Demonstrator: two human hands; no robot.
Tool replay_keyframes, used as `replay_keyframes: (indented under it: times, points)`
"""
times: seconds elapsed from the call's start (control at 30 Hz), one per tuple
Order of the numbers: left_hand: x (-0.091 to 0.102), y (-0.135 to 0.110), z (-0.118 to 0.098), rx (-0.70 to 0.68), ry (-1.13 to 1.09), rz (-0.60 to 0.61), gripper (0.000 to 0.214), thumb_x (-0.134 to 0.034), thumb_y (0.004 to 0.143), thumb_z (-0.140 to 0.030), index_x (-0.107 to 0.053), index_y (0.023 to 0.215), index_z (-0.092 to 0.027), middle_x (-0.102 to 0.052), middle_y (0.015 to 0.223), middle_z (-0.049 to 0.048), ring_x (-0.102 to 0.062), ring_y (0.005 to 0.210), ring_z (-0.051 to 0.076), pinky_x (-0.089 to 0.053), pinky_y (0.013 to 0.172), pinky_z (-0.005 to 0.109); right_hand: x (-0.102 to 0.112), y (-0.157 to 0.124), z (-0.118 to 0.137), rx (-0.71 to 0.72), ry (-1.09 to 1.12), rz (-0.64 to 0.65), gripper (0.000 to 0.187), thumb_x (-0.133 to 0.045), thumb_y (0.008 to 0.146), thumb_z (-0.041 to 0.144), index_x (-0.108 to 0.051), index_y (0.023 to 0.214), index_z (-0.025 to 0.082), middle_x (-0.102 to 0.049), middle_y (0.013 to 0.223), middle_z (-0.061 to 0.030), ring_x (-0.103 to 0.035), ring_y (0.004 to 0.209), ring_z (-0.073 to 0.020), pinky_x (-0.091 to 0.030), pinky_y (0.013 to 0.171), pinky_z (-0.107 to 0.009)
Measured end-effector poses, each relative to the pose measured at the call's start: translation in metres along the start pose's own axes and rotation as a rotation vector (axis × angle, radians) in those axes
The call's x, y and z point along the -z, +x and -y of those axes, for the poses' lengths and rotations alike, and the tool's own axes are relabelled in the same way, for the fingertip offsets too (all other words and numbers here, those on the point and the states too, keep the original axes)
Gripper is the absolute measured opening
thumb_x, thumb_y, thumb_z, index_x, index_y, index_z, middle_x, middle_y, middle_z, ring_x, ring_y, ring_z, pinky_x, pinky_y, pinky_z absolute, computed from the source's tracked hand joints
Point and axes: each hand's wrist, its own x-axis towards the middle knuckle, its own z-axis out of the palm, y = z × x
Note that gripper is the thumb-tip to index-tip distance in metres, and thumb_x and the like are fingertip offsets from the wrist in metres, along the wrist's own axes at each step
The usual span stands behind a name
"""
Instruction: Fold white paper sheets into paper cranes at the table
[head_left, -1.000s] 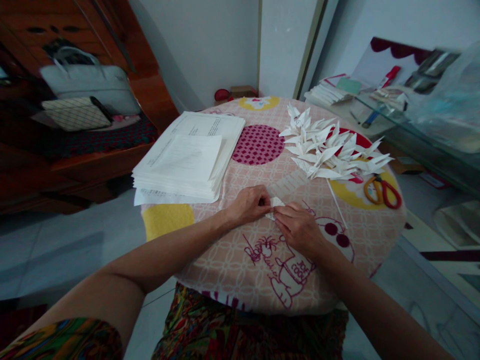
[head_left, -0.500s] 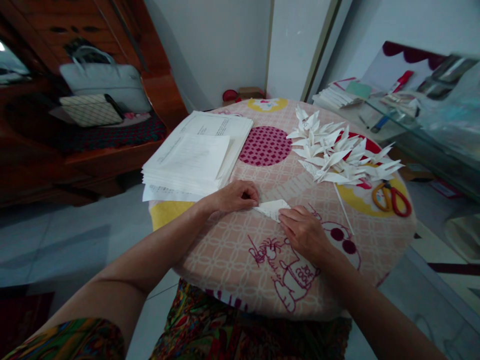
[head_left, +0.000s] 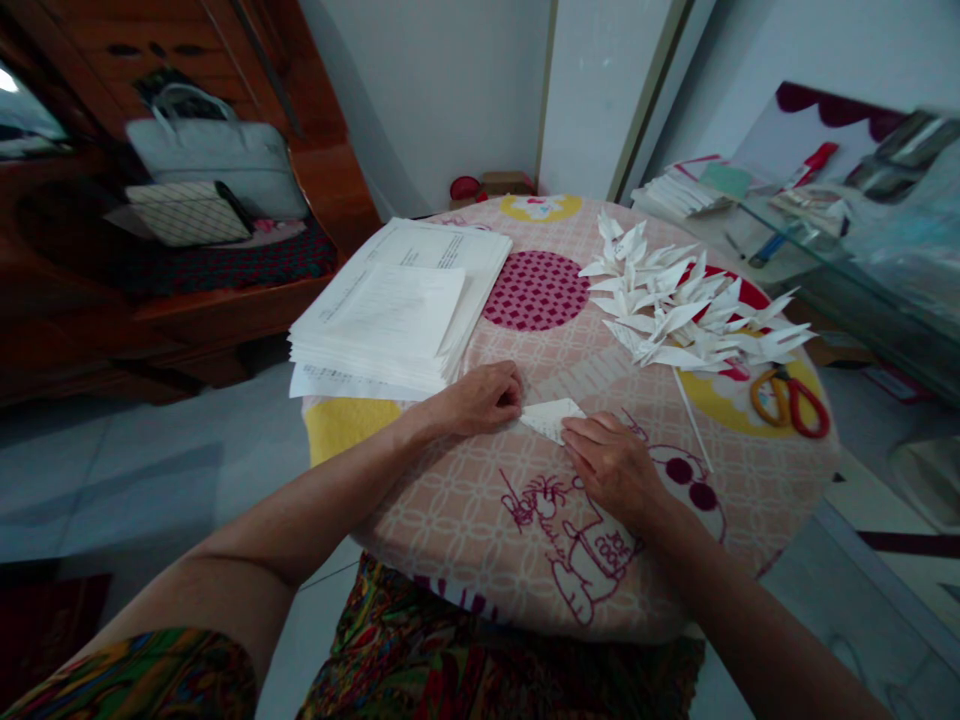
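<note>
A small piece of folded paper (head_left: 551, 416), white with faint print and pointed at its left end, lies on the cloth-covered table (head_left: 450, 500). My left hand (head_left: 489, 396) is closed at its left tip, fingers curled and pressed together. Over its right corner sits my right hand (head_left: 611, 455), fingers together and gripping the paper's edge. Many white folded paper cranes (head_left: 682, 300) are heaped beyond my right hand. A stack of printed sheets (head_left: 352, 330), with smaller sheets on top, stands beyond my left forearm.
Scissors with orange and red handles (head_left: 791, 400) lie near the table's right edge, and a thin white stick (head_left: 694, 420) is left of them. A glass shelf (head_left: 810, 240) with papers and bags stands at right. A wooden bench (head_left: 225, 300) holding bags is at left.
The fingers of my left hand have curled in more at the paper's left tip. My right hand keeps its place on the right corner. The whole view has shifted slightly.
</note>
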Motion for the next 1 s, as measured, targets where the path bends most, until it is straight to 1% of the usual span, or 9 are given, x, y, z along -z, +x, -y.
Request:
replay_keyframes:
  times: [0.1, 0.23, 0.4, 0.53, 0.7, 0.8, 0.93, 1.0]
  points:
    - [-0.001, 0.001, -0.001, 0.021, 0.008, -0.005, 0.010, -0.060, 0.074, -0.013, -0.064, 0.064, -0.014, -0.062, 0.087, 0.0060, -0.054, 0.072, 0.012, -0.040, 0.067, 0.026, 0.000, 0.000, 0.000, 0.011, -0.030, 0.023, 0.022, -0.048, 0.096, 0.012, -0.069, 0.099, 0.016, -0.070, 0.100, -0.0113, -0.057, 0.095, -0.0251, -0.046, 0.082, -0.039]
    - [-0.001, 0.004, -0.001, 0.034, -0.013, -0.005, 0.010, -0.060, 0.071, -0.015, -0.063, 0.061, -0.014, -0.062, 0.083, 0.0051, -0.052, 0.068, 0.011, -0.038, 0.064, 0.026, 0.000, -0.001, 0.000, 0.037, -0.092, 0.079, 0.027, -0.046, 0.096, 0.011, -0.068, 0.110, 0.017, -0.069, 0.102, -0.0119, -0.056, 0.097, -0.0260, -0.045, 0.082, -0.039]
    - [-0.001, 0.006, -0.004, 0.069, 0.009, -0.004, 0.008, -0.061, 0.067, -0.013, -0.064, 0.060, -0.014, -0.062, 0.082, 0.0052, -0.051, 0.066, 0.011, -0.038, 0.063, 0.026, -0.001, -0.002, 0.001, 0.077, -0.183, 0.091, 0.029, -0.046, 0.094, 0.010, -0.067, 0.115, 0.014, -0.068, 0.105, -0.0124, -0.055, 0.094, -0.0254, -0.044, 0.080, -0.038]
    - [0.000, 0.007, -0.003, 0.088, 0.021, -0.003, 0.007, -0.061, 0.065, -0.012, -0.065, 0.059, -0.013, -0.064, 0.079, 0.0049, -0.051, 0.063, 0.010, -0.038, 0.060, 0.024, -0.001, -0.001, 0.003, 0.092, -0.201, 0.115, 0.033, -0.046, 0.094, 0.009, -0.064, 0.121, 0.014, -0.067, 0.103, -0.0130, -0.053, 0.093, -0.0266, -0.042, 0.079, -0.040]
    - [0.008, 0.006, 0.010, 0.045, -0.072, 0.056, 0.008, -0.061, 0.067, -0.013, -0.069, 0.065, -0.013, -0.067, 0.075, 0.0020, -0.054, 0.061, 0.008, -0.040, 0.058, 0.020, -0.001, 0.000, 0.004, 0.101, -0.205, 0.110, 0.036, -0.048, 0.093, 0.009, -0.063, 0.125, 0.015, -0.066, 0.102, -0.0128, -0.052, 0.091, -0.0268, -0.041, 0.078, -0.040]
    - [0.013, 0.004, 0.016, -0.003, -0.118, 0.089, 0.012, -0.061, 0.067, -0.010, -0.072, 0.069, -0.015, -0.069, 0.081, 0.0016, -0.057, 0.065, 0.008, -0.042, 0.061, 0.018, -0.002, 0.000, 0.003, 0.098, -0.212, 0.110, 0.035, -0.048, 0.093, 0.009, -0.063, 0.124, 0.015, -0.066, 0.102, -0.0126, -0.051, 0.091, -0.0266, -0.041, 0.079, -0.040]
    - [0.017, 0.002, 0.019, -0.031, -0.164, 0.085, 0.019, -0.060, 0.065, -0.006, -0.075, 0.073, -0.015, -0.069, 0.088, 0.0025, -0.060, 0.069, 0.009, -0.045, 0.064, 0.018, -0.004, 0.000, 0.003, 0.100, -0.221, 0.100, 0.034, -0.049, 0.093, 0.009, -0.065, 0.122, 0.016, -0.066, 0.100, -0.0120, -0.051, 0.090, -0.0259, -0.041, 0.077, -0.039]
    - [0.019, 0.000, 0.019, -0.037, -0.183, 0.091, 0.019, -0.059, 0.067, -0.007, -0.075, 0.074, -0.015, -0.070, 0.090, 0.0033, -0.061, 0.072, 0.009, -0.046, 0.066, 0.018, -0.004, 0.001, 0.003, 0.110, -0.222, 0.097, 0.033, -0.049, 0.093, 0.009, -0.065, 0.122, 0.015, -0.066, 0.098, -0.0122, -0.051, 0.089, -0.0261, -0.041, 0.076, -0.039]
